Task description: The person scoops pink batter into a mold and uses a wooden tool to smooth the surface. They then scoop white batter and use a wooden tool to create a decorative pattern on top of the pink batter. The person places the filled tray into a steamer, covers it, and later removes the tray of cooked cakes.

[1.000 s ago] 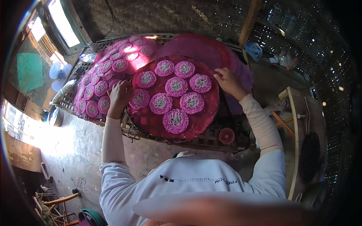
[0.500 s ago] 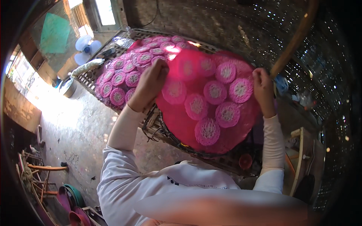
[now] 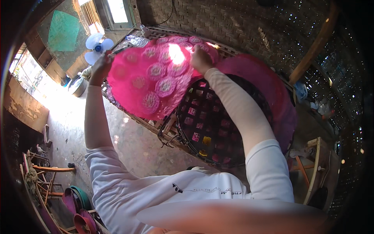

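A thin bright-pink mesh sheet is held up between my two hands, above the left part of a slatted bamboo rack. My left hand closes on its far left edge. At the far right edge my right hand grips it with fingers curled. Several round pink lacy discs with pale centres show on or through the sheet; which one, I cannot tell. More pink discs lie on the rack behind it. To the right stands a round dark lattice tray, partly covered by my right forearm.
Pink-red sheeting lies at the tray's right side. A blue-white fan stands at the far left, near a metal pot. Wooden furniture and coloured basins are at lower left; a wooden post leans at right.
Both hands have moved left, carrying the pink sheet off the round lattice tray and over the discs at left. The tray's dark lattice now shows.
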`<state>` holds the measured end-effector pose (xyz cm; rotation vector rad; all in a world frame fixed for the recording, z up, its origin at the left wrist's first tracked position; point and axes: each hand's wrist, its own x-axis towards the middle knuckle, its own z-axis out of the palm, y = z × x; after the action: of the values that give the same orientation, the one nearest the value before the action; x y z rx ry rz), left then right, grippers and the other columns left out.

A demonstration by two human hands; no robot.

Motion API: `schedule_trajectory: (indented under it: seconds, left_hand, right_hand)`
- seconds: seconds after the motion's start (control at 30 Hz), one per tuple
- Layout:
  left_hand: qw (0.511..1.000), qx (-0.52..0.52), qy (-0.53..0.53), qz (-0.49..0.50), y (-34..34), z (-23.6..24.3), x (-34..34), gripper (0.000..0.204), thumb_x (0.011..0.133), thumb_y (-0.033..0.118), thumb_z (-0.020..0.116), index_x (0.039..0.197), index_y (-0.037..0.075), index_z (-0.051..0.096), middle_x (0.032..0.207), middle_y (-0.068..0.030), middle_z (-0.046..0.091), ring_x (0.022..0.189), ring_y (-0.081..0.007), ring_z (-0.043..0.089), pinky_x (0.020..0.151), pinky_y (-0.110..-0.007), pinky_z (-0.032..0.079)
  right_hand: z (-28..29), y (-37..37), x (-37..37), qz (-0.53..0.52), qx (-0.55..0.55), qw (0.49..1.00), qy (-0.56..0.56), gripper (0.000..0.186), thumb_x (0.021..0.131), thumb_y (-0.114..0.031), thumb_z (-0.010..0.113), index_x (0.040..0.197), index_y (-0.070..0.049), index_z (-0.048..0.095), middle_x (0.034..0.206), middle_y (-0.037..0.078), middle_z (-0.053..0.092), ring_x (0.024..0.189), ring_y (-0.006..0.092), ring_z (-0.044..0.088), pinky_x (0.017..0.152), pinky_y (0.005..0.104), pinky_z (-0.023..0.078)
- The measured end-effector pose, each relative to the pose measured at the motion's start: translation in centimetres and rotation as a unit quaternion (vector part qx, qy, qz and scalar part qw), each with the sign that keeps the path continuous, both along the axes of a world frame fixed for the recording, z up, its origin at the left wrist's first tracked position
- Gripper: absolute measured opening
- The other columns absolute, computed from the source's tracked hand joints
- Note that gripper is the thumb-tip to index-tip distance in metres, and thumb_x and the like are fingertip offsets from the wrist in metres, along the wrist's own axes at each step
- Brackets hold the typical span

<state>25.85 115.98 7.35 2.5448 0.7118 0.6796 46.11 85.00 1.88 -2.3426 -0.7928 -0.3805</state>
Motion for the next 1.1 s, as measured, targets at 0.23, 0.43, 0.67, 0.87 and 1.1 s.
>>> schedule_trajectory:
  seconds: [0.23, 0.43, 0.67, 0.87, 1.1]
  left_hand:
    - [0.968, 0.077, -0.166, -0.17, -11.1, -8.4, -1.8, 0.038, 0.078, 0.017, 0.063, 0.115, 0.012, 0.053, 0.094, -0.0071, 0.06, 0.09, -0.0229, 0.056, 0.08, -0.037, 0.042]
    - [0.976, -0.099, -0.011, -0.192, -22.5, -12.8, -4.7, 0.059, 0.082, 0.043, 0.052, 0.13, 0.013, 0.038, 0.123, -0.0148, 0.04, 0.117, -0.0335, 0.033, 0.097, -0.045, 0.022]
    - [0.959, -0.105, -0.021, -0.263, -22.9, -18.2, -3.8, 0.043, 0.089, 0.036, 0.044, 0.124, 0.01, 0.049, 0.121, -0.0124, 0.042, 0.113, -0.0276, 0.035, 0.098, -0.038, 0.024]
    - [0.953, -0.033, -0.155, -0.258, -23.1, -18.6, -2.3, 0.025, 0.086, 0.013, 0.052, 0.108, 0.002, 0.049, 0.105, -0.0099, 0.054, 0.092, -0.0238, 0.05, 0.076, -0.034, 0.042]
    - [0.733, -0.594, -0.23, -0.239, -28.4, -4.6, -2.1, 0.05, 0.095, 0.034, 0.037, 0.133, 0.002, 0.031, 0.127, -0.0096, 0.043, 0.112, -0.0195, 0.043, 0.097, -0.034, 0.034]
  right_hand:
    - [1.5, -9.1, -2.0, 0.046, -0.116, 0.992, -0.026, 0.022, 0.079, -0.022, 0.055, 0.092, -0.005, 0.057, 0.084, 0.016, 0.063, 0.081, 0.0338, 0.061, 0.069, 0.0458, 0.047]
    - [3.1, -26.3, -5.4, -0.059, -0.239, 0.968, 0.038, 0.038, 0.079, -0.033, 0.06, 0.102, -0.003, 0.058, 0.089, 0.016, 0.062, 0.086, 0.0306, 0.06, 0.072, 0.0381, 0.047]
    - [-2.6, -34.1, -9.7, -0.164, -0.163, 0.967, 0.11, 0.042, 0.082, -0.037, 0.056, 0.102, 0.0, 0.056, 0.103, 0.02, 0.056, 0.095, 0.0352, 0.055, 0.079, 0.0426, 0.044]
    - [-5.6, -34.3, -9.0, -0.116, 0.136, 0.982, 0.064, 0.039, 0.089, -0.031, 0.048, 0.113, 0.0, 0.05, 0.101, 0.018, 0.057, 0.093, 0.03, 0.057, 0.078, 0.0381, 0.045]
    - [2.4, -35.0, -12.5, 0.055, 0.557, 0.746, 0.359, 0.034, 0.092, -0.022, 0.042, 0.123, -0.007, 0.043, 0.101, 0.008, 0.059, 0.091, 0.0182, 0.058, 0.07, 0.0311, 0.051]
